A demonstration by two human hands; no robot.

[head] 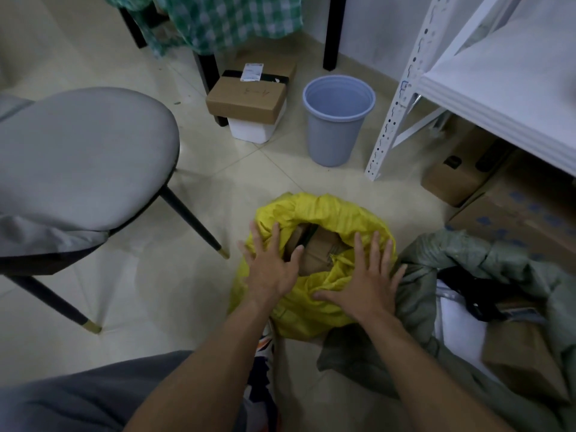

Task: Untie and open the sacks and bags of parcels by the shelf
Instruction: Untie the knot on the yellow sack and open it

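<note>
— Pale floor tiles (199, 182) all round, and the yellow sack (324, 210) standing on them at lower centre of the frame. Is it open?

— Its mouth gapes already, and cardboard parcels (318, 249) show inside. The left hand (269, 272) lies on the left rim and the right hand (366, 286) on the right rim. Both have fingers straight and splayed wide, gripping nothing.

— So what could go wrong?

— Flat palms have no real hold on that slick fabric. I'd judge that if they press outward to widen the mouth, the rim may slide from under them and fold back over the parcels.

— And the sack itself?

— It stands soft and unsupported. Push harder on one side and it could lean and spill cartons onto the tiles, likely toward the chair leg (190, 219) at left or the blue bin (338, 120) higher in the frame.

— What about the right side?

— Tight. The grey-green sack (486, 257) at lower right seems to lie against the yellow one, just beside the right hand. Its own mouth is open, with a white parcel (458, 325) and a brown carton (526, 360) showing. Spreading the yellow rim that way could shove its folds shut or mix the two loads.

— Anything further off?

— A white shelf (486, 98) at upper right with boxes (452, 179) under it, well apart from both hands. No worry there.
</note>
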